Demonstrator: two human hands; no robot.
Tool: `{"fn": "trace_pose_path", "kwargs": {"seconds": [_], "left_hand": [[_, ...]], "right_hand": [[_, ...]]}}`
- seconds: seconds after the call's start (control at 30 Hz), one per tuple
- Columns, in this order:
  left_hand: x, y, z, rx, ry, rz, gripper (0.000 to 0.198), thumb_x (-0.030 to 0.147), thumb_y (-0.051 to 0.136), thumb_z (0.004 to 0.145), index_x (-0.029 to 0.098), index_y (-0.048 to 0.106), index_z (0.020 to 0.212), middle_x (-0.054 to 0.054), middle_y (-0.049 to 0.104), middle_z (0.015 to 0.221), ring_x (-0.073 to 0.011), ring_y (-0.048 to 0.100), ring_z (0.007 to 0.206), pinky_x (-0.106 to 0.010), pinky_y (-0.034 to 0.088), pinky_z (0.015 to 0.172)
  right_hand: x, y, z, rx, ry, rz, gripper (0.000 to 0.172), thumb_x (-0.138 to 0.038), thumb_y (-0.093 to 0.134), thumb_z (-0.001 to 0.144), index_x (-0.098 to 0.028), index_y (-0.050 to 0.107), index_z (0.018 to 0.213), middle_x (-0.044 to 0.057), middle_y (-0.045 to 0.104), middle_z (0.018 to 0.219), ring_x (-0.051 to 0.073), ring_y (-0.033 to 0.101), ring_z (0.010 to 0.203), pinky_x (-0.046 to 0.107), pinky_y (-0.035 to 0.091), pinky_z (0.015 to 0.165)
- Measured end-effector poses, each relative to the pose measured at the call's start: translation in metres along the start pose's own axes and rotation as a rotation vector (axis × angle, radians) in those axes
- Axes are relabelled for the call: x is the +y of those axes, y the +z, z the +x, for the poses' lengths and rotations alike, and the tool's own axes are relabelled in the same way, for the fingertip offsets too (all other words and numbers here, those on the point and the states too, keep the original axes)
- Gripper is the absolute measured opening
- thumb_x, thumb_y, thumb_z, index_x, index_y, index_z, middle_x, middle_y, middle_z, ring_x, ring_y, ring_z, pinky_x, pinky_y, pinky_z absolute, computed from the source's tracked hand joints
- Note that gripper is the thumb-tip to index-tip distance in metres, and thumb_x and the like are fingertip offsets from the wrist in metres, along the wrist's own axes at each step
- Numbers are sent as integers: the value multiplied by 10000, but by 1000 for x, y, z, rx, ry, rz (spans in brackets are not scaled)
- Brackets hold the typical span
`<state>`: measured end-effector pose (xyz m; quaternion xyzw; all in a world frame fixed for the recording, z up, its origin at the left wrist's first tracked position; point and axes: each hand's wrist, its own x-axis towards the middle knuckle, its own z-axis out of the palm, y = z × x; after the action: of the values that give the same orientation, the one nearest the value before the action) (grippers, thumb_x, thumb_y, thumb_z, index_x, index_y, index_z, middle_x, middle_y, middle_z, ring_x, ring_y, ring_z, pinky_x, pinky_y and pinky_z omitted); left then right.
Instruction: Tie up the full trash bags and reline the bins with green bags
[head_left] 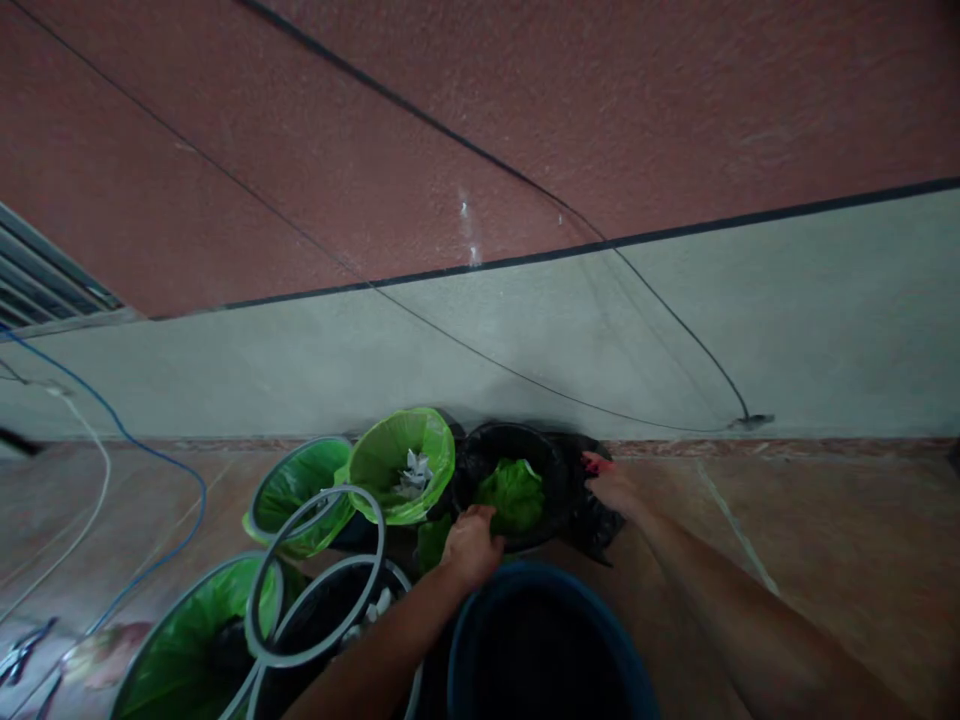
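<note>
Nearest me: blue bin, open mouth up, dark inside, can't see contents. Left of it, a dark-lined bin and a big green-lined bin, with a loose grey ring lying across them. One row farther, my left hand is at the near-left rim of the black-lined bin, fingers bent; can't tell if they're clamped on the rim or only resting. That bin is against the wall side, just past the blue one, crumpled green plastic inside. My right hand is at its right, on the loose black plastic; fingertips blur into it, so can't tell if they're closed. Small red patch there, unidentified. Left of it, same row: a lime-lined bin with pale scraps, then another green-lined one. Behind everything, the wall. My read: step in hand is working the black liner around that bin's rim; next move calls for both sides held evenly, green plastic kept in.
</note>
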<state>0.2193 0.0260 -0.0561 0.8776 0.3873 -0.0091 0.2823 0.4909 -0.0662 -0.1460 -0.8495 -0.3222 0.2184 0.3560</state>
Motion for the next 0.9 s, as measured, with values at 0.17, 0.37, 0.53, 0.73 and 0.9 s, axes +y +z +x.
{"fn": "trace_pose_path", "kwargs": {"seconds": [0.17,0.37,0.53,0.73,0.9], "left_hand": [[-42,-33,-19,-20,11,38,415,214,561,777,143,621,1181,-134,642,1226,-258,576,1180,-380,410,1058],[-92,-70,-68,158,-95,-81,335,225,533,812,191,639,1128,-77,678,1178,-214,611,1116,-356,433,1029],[-131,-75,-132,229,-250,-239,293,254,535,809,172,673,1053,-65,722,1069,-214,650,1013,-352,473,972],[-149,-47,-193,241,-386,-336,275,266,557,785,197,698,1011,-56,733,1060,-215,654,1037,-337,477,973],[-149,-17,-208,224,-346,-388,289,228,551,784,192,707,1025,-83,721,1098,-226,643,1071,-330,471,981]], "right_hand": [[37,42,-7,-135,46,-94,716,-115,542,644,-55,500,1356,185,545,1366,239,516,1259,311,388,1058],[42,41,-15,-105,70,-201,738,-175,536,703,-49,406,1418,214,511,1387,293,470,1303,365,384,1067],[-4,32,-43,66,147,-288,649,-226,513,756,-36,461,1375,256,552,1312,349,548,1207,421,450,986],[-106,81,-121,-235,-361,-151,344,-230,388,870,-172,670,1057,101,711,1039,211,659,957,334,481,901],[-151,170,-154,-588,-494,-219,276,-79,508,732,-155,718,895,99,706,971,191,648,964,296,453,899]]}}
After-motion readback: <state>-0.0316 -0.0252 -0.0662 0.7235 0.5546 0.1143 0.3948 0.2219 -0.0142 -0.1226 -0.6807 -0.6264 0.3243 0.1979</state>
